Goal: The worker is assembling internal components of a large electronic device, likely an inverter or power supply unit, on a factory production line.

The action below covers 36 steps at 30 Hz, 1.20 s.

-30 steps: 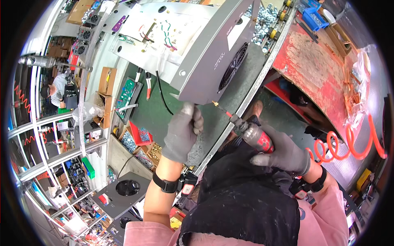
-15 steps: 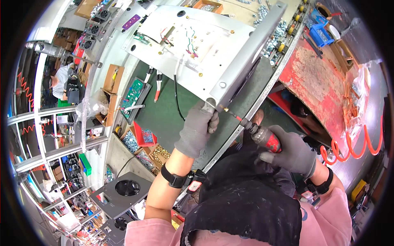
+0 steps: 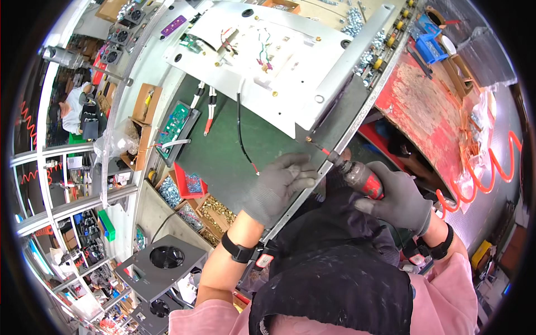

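Note:
My right hand [image 3: 401,200], in a grey glove, grips a red and black power screwdriver [image 3: 357,174]. Its bit points up and left at a brass screw on the near corner of a white sheet-metal chassis [image 3: 290,72] lying open on the green bench mat [image 3: 223,151]. Small wires and brass standoffs show inside the chassis. My left hand [image 3: 279,187], also gloved, rests flat with fingers spread on the mat just below that corner, holding nothing. A black cable [image 3: 241,131] hangs from the chassis toward my left hand.
Bins of screws [image 3: 192,204] sit left of my left hand. A green circuit board [image 3: 174,127] lies at the mat's left edge. Grey fan housings [image 3: 162,262] stand lower left. A red worn table [image 3: 424,111] and orange coiled hose [image 3: 486,173] are right. Another person [image 3: 78,109] works far left.
The chassis has been tipped down from standing to lying flat with its inside up. My left hand let go of its corner and dropped open onto the mat. The screwdriver stays at the corner.

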Available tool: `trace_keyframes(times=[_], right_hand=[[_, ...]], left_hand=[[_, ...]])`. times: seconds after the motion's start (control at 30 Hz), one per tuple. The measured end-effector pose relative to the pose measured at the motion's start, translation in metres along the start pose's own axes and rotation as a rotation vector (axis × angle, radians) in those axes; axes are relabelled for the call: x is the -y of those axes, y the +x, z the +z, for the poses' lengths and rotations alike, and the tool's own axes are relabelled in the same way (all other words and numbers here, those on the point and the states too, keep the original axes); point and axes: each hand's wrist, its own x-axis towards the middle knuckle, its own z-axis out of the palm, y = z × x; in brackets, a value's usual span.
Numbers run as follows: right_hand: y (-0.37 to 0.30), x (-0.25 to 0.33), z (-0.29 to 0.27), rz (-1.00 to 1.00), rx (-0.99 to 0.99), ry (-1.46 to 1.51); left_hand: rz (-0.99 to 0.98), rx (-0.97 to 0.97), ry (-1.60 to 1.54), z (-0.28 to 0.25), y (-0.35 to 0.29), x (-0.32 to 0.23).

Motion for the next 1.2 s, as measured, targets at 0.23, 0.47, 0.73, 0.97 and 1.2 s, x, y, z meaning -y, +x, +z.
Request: trace_keyframes(times=[0.23, 0.47, 0.73, 0.97, 1.2], right_hand=[[-0.027, -0.027, -0.018, 0.052, 0.027, 0.086], [-0.024, -0.079, -0.065, 0.12, 0.166, 0.255], [0.001, -0.126, -0.118, 0.069, 0.273, 0.325], [0.043, -0.137, -0.138, 0.019, 0.181, 0.362], [0.068, -0.129, -0.141, -0.076, 0.073, 0.461]], left_hand=[[0.018, 0.198, -0.039, 0.036, 0.034, 0.015], [0.029, 0.026, -0.084, 0.097, 0.08, 0.021], [0.121, 0.091, 0.031, 0.148, 0.118, 0.014], [0.096, -0.003, -0.06, 0.158, 0.123, 0.01], [-0.081, -0.06, 0.192, 0.118, 0.077, -0.005]])
